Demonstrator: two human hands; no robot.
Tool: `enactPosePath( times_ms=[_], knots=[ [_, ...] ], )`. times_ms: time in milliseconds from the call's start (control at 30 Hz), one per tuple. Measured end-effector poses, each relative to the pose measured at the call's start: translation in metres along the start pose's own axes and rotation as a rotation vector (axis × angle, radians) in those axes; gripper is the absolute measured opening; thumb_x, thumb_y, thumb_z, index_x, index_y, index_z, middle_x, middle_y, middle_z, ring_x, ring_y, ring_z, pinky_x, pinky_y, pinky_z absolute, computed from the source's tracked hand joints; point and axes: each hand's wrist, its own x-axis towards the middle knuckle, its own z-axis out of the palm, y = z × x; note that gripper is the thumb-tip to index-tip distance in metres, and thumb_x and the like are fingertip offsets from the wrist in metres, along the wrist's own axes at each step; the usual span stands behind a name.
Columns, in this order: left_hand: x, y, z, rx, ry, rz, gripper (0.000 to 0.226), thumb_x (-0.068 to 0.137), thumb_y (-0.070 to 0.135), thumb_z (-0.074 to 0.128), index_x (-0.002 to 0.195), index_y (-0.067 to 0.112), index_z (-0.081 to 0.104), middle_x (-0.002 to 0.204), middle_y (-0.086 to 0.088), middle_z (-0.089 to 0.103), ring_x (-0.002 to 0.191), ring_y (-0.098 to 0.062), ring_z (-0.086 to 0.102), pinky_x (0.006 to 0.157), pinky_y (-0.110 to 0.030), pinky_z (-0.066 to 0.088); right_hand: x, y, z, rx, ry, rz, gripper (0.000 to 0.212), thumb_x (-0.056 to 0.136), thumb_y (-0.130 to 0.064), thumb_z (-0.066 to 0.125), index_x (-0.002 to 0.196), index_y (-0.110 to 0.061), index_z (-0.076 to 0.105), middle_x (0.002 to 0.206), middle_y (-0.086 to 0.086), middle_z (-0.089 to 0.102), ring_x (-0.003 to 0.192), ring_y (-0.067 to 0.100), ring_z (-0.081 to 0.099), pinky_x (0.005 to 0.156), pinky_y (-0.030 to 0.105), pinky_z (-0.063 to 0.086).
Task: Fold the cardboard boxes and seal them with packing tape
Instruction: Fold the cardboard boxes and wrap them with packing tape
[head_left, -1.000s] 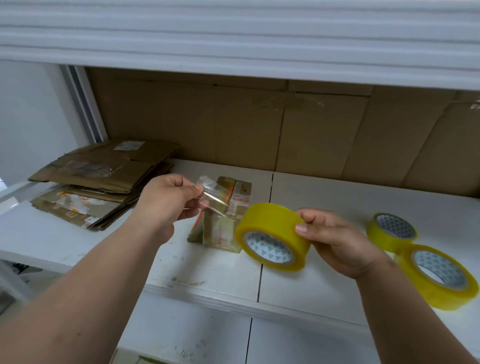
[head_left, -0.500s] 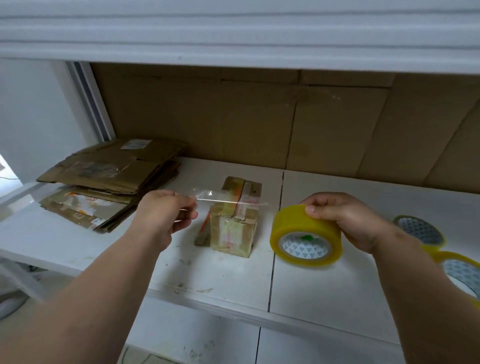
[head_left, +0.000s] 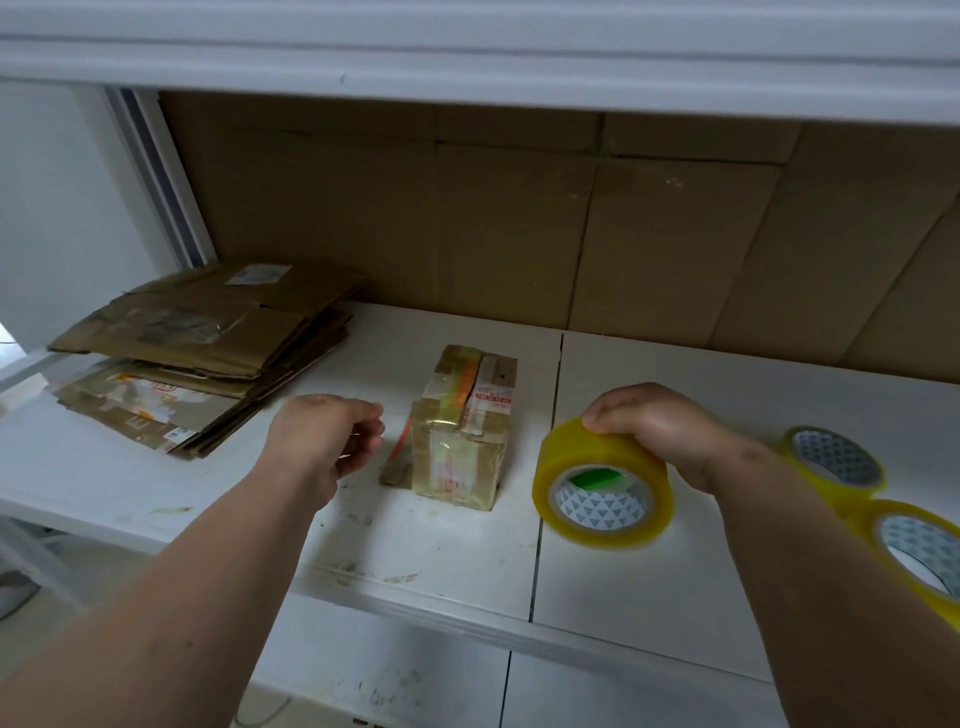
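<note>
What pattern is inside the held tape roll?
Small grey triangles on white core, head view.

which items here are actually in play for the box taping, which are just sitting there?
In play:
tape roll, gripped by right hand
small taped box
left hand, fingers curled beside the box

Idle:
flattened cardboard stack
two spare tape rolls

Soft, even light; faint shadows; edges bowed by wide lens; focus perhaps slightly soft.

Yellow tape roll (head_left: 602, 499), brown box (head_left: 460, 441), white shelf (head_left: 675, 571).
</note>
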Motion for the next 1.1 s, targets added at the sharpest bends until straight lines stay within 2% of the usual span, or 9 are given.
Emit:
enactPosePath(
  times_ms=[233, 367, 467, 633, 733, 800, 933, 1000, 1100],
  knots=[
    [0.006, -0.017, 0.001, 0.062, -0.025, -0.062, 0.009, 0.086, 0.007, 0.069, 0.081, 0.001, 0.065, 0.059, -0.01, 0.064, 0.052, -0.021, 0.055, 0.057, -0.027, 0.048, 0.008, -0.003, 0.021, -0.276, -0.011, 0.04, 0.019, 0.09, -0.036, 0.061, 0.092, -0.02, 0.07, 0.096, 0.005, 0.068, 0.088, 0.021, 0.064, 0.078, 0.037, 0.053],
    [0.01, -0.026, 0.001, 0.133, -0.039, -0.072, 0.018, 0.085, 0.012, 0.072, 0.072, 0.004, 0.064, 0.069, -0.012, 0.067, 0.056, -0.022, 0.059, 0.058, -0.028, 0.05, 0.015, -0.014, 0.035, -0.448, 0.021, 0.064, 0.025, 0.086, -0.045, 0.058, 0.087, -0.021, 0.067, 0.09, 0.006, 0.067, 0.081, 0.02, 0.064, 0.071, 0.035, 0.054],
    [0.01, -0.028, 0.004, 0.179, -0.079, -0.112, 0.016, 0.085, 0.015, 0.073, 0.079, 0.002, 0.067, 0.078, -0.015, 0.072, 0.057, -0.02, 0.061, 0.055, -0.026, 0.051, 0.023, -0.022, 0.051, -0.617, 0.023, 0.055, 0.025, 0.085, -0.049, 0.053, 0.082, -0.025, 0.06, 0.083, 0.0, 0.062, 0.076, 0.016, 0.061, 0.062, 0.03, 0.05],
    [0.008, -0.025, 0.009, 0.23, -0.143, -0.17, 0.019, 0.089, 0.022, 0.071, 0.088, 0.004, 0.07, 0.084, -0.01, 0.076, 0.063, -0.019, 0.065, 0.054, -0.026, 0.051, 0.039, -0.027, 0.067, -0.756, 0.023, 0.056, 0.025, 0.087, -0.049, 0.049, 0.076, -0.027, 0.054, 0.077, -0.006, 0.059, 0.071, 0.012, 0.056, 0.059, 0.027, 0.042],
    [0.009, -0.023, 0.008, 0.265, -0.148, -0.123, 0.015, 0.089, 0.024, 0.072, 0.093, 0.012, 0.064, 0.084, -0.006, 0.072, 0.072, -0.02, 0.063, 0.062, -0.029, 0.051, 0.042, -0.025, 0.067, -0.756, 0.036, 0.075, 0.027, 0.084, -0.052, 0.052, 0.074, -0.027, 0.054, 0.075, -0.006, 0.059, 0.068, 0.012, 0.058, 0.057, 0.026, 0.044],
    [0.01, -0.024, 0.009, 0.262, -0.127, -0.048, 0.014, 0.089, 0.015, 0.07, 0.096, 0.018, 0.059, 0.079, -0.006, 0.062, 0.072, -0.02, 0.056, 0.065, -0.032, 0.049, 0.043, -0.025, 0.068, -0.751, 0.034, 0.085, 0.028, 0.08, -0.054, 0.054, 0.073, -0.027, 0.054, 0.074, -0.006, 0.06, 0.067, 0.012, 0.059, 0.056, 0.026, 0.045],
    [0.005, -0.027, 0.014, 0.233, -0.185, 0.116, 0.024, 0.093, -0.006, 0.052, 0.084, 0.008, 0.068, 0.072, -0.009, 0.064, 0.066, -0.019, 0.056, 0.055, -0.024, 0.051, 0.044, -0.028, 0.067, -0.74, 0.034, 0.094, 0.028, 0.078, -0.055, 0.056, 0.074, -0.027, 0.055, 0.075, -0.006, 0.06, 0.068, 0.012, 0.059, 0.056, 0.026, 0.044],
    [0.003, -0.025, 0.014, 0.219, -0.194, 0.116, 0.024, 0.097, 0.005, 0.053, 0.082, 0.011, 0.072, 0.076, -0.008, 0.068, 0.068, -0.019, 0.06, 0.059, -0.026, 0.053, 0.043, -0.026, 0.066, -0.729, 0.039, 0.089, 0.029, 0.08, -0.055, 0.057, 0.076, -0.027, 0.056, 0.076, -0.006, 0.061, 0.068, 0.012, 0.059, 0.056, 0.026, 0.044],
    [0.005, -0.018, 0.013, 0.345, -0.215, 0.14, 0.036, 0.095, 0.049, 0.058, 0.089, 0.017, 0.072, 0.087, -0.003, 0.073, 0.079, -0.019, 0.069, 0.068, -0.032, 0.054, 0.04, -0.024, 0.066, -0.725, 0.041, 0.055, 0.026, 0.083, -0.054, 0.054, 0.079, -0.028, 0.057, 0.077, -0.006, 0.061, 0.07, 0.012, 0.06, 0.059, 0.027, 0.046]
  ],
)
